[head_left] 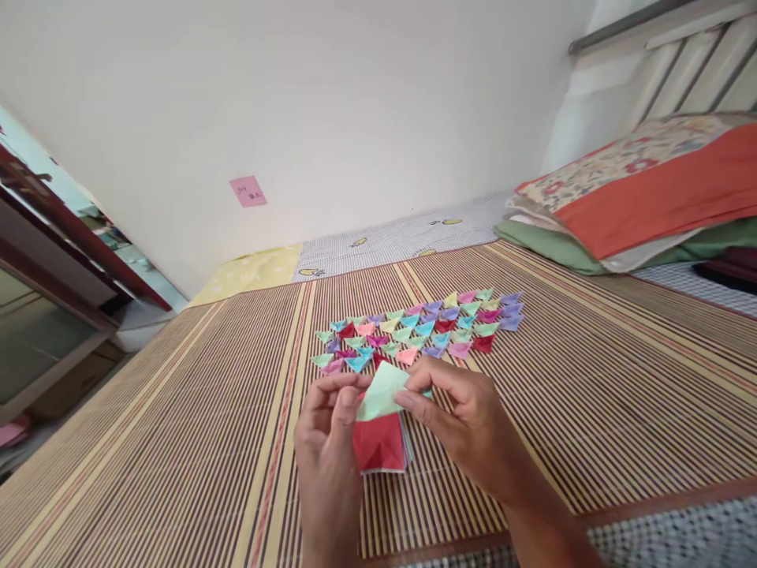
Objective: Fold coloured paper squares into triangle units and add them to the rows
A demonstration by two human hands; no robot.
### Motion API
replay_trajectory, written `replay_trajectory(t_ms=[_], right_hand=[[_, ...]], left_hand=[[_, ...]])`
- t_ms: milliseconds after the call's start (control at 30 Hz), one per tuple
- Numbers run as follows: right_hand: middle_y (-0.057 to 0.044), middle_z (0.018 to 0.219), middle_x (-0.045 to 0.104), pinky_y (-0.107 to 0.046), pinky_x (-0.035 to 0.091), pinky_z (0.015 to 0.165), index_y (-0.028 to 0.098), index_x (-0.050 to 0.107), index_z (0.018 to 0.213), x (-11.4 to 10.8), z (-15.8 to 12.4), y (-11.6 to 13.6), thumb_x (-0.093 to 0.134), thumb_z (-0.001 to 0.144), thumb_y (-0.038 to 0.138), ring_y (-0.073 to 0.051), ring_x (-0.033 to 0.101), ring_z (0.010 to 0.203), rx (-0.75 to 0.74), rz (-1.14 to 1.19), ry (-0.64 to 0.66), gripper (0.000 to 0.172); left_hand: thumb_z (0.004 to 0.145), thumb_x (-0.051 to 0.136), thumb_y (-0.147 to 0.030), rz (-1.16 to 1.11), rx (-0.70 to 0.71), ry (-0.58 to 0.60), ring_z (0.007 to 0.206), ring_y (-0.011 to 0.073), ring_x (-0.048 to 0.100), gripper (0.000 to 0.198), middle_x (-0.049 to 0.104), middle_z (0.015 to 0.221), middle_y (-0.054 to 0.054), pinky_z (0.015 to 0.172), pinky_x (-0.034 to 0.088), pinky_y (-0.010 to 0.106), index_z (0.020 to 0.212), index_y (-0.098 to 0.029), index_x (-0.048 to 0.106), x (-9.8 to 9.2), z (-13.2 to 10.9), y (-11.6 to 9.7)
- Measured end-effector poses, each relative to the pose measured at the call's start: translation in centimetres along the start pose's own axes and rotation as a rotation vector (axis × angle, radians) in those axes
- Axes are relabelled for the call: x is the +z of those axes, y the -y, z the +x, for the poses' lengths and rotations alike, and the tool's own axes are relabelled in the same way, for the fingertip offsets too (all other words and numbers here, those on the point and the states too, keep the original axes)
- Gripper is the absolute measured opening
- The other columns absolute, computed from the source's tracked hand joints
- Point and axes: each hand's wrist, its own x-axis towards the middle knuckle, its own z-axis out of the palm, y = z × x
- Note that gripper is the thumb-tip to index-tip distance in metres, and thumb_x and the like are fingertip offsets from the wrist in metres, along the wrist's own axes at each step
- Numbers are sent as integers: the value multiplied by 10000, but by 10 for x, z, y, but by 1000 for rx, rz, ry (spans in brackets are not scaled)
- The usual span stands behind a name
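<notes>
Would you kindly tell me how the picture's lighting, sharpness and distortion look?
Head view: soft light, no harsh glare on the wall; head view again: stripes on the mat fan out, suggesting wide-angle distortion; edges of the green paper look clear, but writing on the note is illegible.

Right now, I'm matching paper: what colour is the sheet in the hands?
Pale green sheet, clearest in head view.

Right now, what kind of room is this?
Probably a bedroom: a striped mat lies over a checked sheet, and an orange and floral pillow rests near what looks like a headboard.
</notes>
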Motion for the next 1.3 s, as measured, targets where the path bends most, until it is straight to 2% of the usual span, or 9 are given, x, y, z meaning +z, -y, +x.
replay_trajectory(t_ms=[67, 167, 233, 400, 600, 767, 933, 1167, 1300], right_hand=[[34, 743, 585, -275, 405, 673, 203, 625, 773, 1, 0, -2, 664, 1005, 232, -136, 548, 697, -20, -25, 36, 238], [24, 770, 605, -283, 414, 687, 203, 623, 786, 1, -1, -4, 655, 1020, 234, -144, 572, 725, -38, -50, 79, 239], [17, 784, 614, -291, 417, 699, 204, 620, 797, 1, -2, -5, 643, 1033, 238, -152, 584, 747, -75, -70, 77, 239], [2, 809, 629, -313, 415, 732, 207, 615, 817, 2, -3, -8, 623, 1041, 229, -169, 594, 788, -130, -154, 82, 225], [8, 813, 613, -307, 404, 696, 209, 602, 812, 3, -3, -11, 613, 1021, 193, -161, 571, 761, -35, -173, 136, 209], [17, 804, 598, -295, 408, 683, 213, 587, 802, 4, -3, -9, 621, 1005, 179, -154, 564, 745, 33, -143, 154, 209], [-27, 963, 630, -310, 461, 814, 211, 605, 820, 7, 0, -7, 618, 991, 152, -184, 621, 915, -8, -103, 93, 181], [-2, 819, 586, -309, 428, 711, 214, 568, 786, 10, -1, -10, 623, 994, 174, -173, 569, 771, 35, -146, 86, 219], [3, 790, 588, -307, 412, 694, 211, 563, 766, 11, -1, -11, 640, 988, 174, -173, 560, 748, 38, -197, 77, 237]], left_hand=[[830, 851, -450, -110, -200, 43, 1015, 262, 759, 320, 791, 1073, 94, 841, 620, 352, 1031, -209, 788, -2, 5, -1], [745, 915, -448, -200, -317, 55, 951, 267, 774, 422, 805, 1048, 105, 806, 627, 357, 1062, -189, 811, -4, 11, -1], [745, 911, -469, -226, -320, 46, 930, 257, 777, 415, 811, 1014, 96, 797, 626, 347, 1042, -194, 821, -4, 12, -2], [775, 892, -453, -233, -313, 190, 858, 232, 776, 321, 811, 898, 98, 758, 624, 309, 908, -166, 833, -6, 11, -3], [687, 963, -284, -177, -223, 43, 757, 169, 777, 402, 835, 864, 49, 737, 619, 248, 1061, -225, 827, -5, 10, -1], [699, 944, -330, -135, -250, 81, 708, 203, 778, 261, 830, 796, 69, 706, 637, 300, 901, -188, 856, -5, 10, 4], [696, 935, -330, -83, -250, 79, 648, 203, 764, 240, 818, 743, 65, 673, 631, 308, 865, -178, 859, -6, 10, 4], [782, 886, -370, -5, -228, 147, 685, 202, 759, 239, 827, 784, 74, 700, 633, 311, 932, -186, 871, -8, 9, 0], [756, 907, -367, 51, -216, 134, 657, 189, 743, 238, 817, 758, 66, 692, 635, 307, 907, -187, 872, -7, 8, -1]])
